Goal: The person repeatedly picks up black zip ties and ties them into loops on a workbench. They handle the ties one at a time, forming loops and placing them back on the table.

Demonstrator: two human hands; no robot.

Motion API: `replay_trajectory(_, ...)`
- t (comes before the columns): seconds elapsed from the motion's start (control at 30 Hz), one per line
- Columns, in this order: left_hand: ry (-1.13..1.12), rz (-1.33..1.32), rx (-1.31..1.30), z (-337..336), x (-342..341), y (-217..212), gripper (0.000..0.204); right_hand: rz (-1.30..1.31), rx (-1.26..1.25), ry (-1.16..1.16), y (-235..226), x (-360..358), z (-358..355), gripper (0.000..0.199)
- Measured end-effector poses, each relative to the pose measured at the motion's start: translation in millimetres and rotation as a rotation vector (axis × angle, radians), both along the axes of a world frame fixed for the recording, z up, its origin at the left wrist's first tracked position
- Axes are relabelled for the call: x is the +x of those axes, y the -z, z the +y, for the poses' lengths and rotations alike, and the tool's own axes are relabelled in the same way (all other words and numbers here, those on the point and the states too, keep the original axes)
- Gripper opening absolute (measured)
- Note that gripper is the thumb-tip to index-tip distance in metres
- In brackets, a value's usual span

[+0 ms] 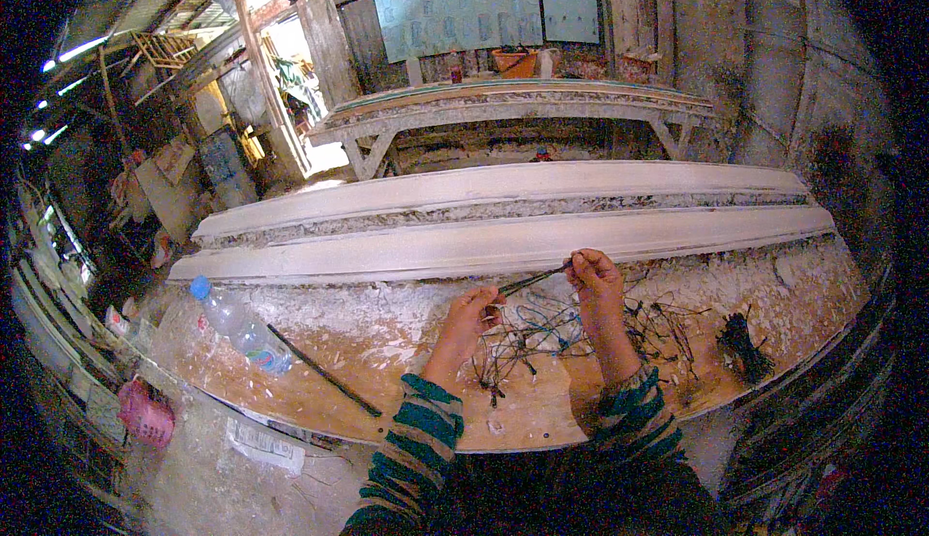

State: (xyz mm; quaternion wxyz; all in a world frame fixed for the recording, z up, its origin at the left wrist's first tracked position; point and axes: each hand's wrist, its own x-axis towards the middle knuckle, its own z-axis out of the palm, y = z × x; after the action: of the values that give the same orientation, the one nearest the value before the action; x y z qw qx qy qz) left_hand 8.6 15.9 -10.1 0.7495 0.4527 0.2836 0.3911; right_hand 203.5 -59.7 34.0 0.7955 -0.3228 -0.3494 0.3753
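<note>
Between my two hands a thin dark cord [535, 280] is stretched, rising a little toward the right. My left hand [467, 318] is closed on its lower end, fingers pinched together. The upper end sits in the pinched fingertips of my right hand [595, 286]. Below and around them, a loose tangle of dark and blue cords [527, 338] lies on the worn wooden tabletop [542, 420]. A thicker bundle of black cords [743, 350] rests at the right of the table.
Two long white plaster-like lengths [503, 236] lie across the table's far side. At the left are a clear plastic bottle [232, 318] with a blue cap and a dark thin rod [324, 372]. A pink basket [145, 412] stands beyond the left edge; a long bench [523, 101] stands behind.
</note>
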Motion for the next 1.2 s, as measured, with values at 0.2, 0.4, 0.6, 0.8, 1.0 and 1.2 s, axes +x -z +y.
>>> replay_trajectory(0.2,0.061,-0.218,-0.173,13.0,2.0,15.4,0.022,-0.044,0.037,0.01,2.9,-3.0,2.2,0.014)
replay_trajectory(0.4,0.031,-0.295,-0.247,5.5,-1.7,-0.6,0.024,-0.205,-0.008,0.067,0.8,-10.4,-0.8,0.007)
replay_trajectory(0.6,0.105,-0.149,-0.224,0.3,11.3,4.5,0.028,-0.394,-0.083,0.291,-4.3,-27.0,-12.5,0.007)
replay_trajectory(0.8,0.222,-0.029,-0.023,-14.8,10.0,-1.6,0.027,-0.745,0.057,0.262,0.7,-34.4,-7.2,0.013)
replay_trajectory(1.0,0.044,-0.031,-0.006,-20.1,14.9,-6.1,0.019,-1.095,0.089,0.27,-7.2,-45.7,-16.0,0.017)
replay_trajectory(1.2,0.066,-0.079,-0.04,-16.3,10.7,-6.9,0.016,-1.054,0.074,0.211,-12.0,-47.4,-17.1,0.019)
